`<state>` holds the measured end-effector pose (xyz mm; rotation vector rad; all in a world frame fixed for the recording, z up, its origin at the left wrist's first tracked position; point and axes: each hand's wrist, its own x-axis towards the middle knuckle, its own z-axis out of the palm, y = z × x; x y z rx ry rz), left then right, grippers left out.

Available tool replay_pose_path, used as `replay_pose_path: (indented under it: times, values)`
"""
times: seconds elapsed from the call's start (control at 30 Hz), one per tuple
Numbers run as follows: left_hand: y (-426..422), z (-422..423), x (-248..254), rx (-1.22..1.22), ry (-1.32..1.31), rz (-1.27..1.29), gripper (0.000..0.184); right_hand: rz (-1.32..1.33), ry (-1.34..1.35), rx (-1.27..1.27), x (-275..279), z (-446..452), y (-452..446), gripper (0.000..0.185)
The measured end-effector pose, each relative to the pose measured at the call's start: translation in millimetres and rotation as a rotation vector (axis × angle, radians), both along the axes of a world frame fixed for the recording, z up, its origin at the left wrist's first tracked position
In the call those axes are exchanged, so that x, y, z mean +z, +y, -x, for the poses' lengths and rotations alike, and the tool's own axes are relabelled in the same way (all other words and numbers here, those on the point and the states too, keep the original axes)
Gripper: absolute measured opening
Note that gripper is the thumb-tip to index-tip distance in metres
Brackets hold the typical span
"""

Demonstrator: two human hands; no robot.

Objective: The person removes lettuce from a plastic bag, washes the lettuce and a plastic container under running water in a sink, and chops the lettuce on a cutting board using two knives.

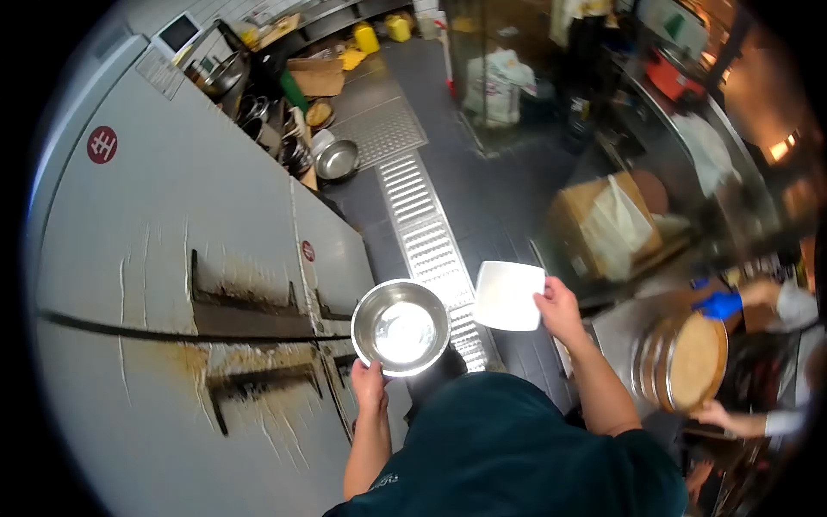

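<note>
A: Start far left. What's there?
B: Tall grey fridge doors (159,233), round red badge (102,145) up top. Black handles (267,388), brown grime and peeling film around them.
A: Next?
B: Metal basin (337,160) on the dark floor (345,200), farther ahead.
A: Left hand?
B: Left hand (369,384) is at the near rim of a steel bowl (401,327). Fingers clamped on that rim. Bowl is held in the air, mouth up, bright glare inside.
A: Under it?
B: Slotted drain grating (431,250) running away along the floor, partly behind the bowl in view.
A: Right of that?
B: White square plate (508,295), rounded corners, apart from the bowl. Dark green top (508,452) on the wearer, below both.
A: Right hand?
B: Right hand (561,312) has the plate by its right edge. Fingers clamped there, plate off any surface.
A: Far right?
B: Cardboard box (579,208) with white plastic over it. Nearer, a metal counter (610,332), then a round stack (699,360), tan face, tilted. Co-worker's blue-gloved hand (720,306) at its upper edge, bare hand (713,414) at the lower.
</note>
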<state>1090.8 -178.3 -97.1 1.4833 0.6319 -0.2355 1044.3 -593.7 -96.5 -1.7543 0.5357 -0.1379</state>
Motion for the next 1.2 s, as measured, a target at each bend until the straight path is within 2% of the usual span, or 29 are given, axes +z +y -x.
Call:
replay_pose_path:
  times: [0.03,0.17,0.2,0.4,0.43,0.6,0.67,0.8,0.9,0.97,1.1,1.2]
  values:
    - [-2,-32,-1,0.027,-0.005,0.000,0.020,-0.028,-0.070,-0.051,-1,-28,-2,0.027]
    - [-8,-162,-41,0.038,0.009,-0.050,0.016,-0.013,-0.001,-0.115,-24,-121,-23,0.025]
    - [-10,-202,-42,0.022,0.035,-0.071,0.016,-0.098,-0.021,-0.160,-29,-147,-25,0.025]
    - [-42,-434,-45,0.015,0.030,0.024,0.014,-0.089,0.066,-0.376,-1,-299,-50,0.024]
    - [-47,-471,-39,0.016,0.027,0.054,0.012,-0.152,0.026,-0.418,3,-327,-53,0.023]
    - [-68,-624,-62,0.116,0.043,0.133,0.012,-0.174,0.099,-0.423,-15,-450,-105,0.024]
    - [-72,-679,-77,0.179,0.062,0.139,0.013,-0.130,0.040,-0.400,-41,-511,-135,0.023]
    - [-92,-776,-110,0.376,0.093,0.140,0.014,-0.088,0.044,-0.342,-60,-665,-192,0.024]
    - [-91,-836,-140,0.505,0.103,0.194,0.014,0.023,0.041,-0.228,-56,-783,-228,0.021]
    - [-89,-882,-159,0.639,0.133,0.235,0.016,0.034,0.072,-0.198,-30,-865,-234,0.023]
    - [-91,-961,-175,0.843,0.162,0.360,0.023,-0.059,0.045,-0.104,-17,-989,-254,0.027]
    - [-65,-1033,-227,0.976,0.202,0.449,0.024,-0.047,0.061,-0.048,-6,-1078,-241,0.030]
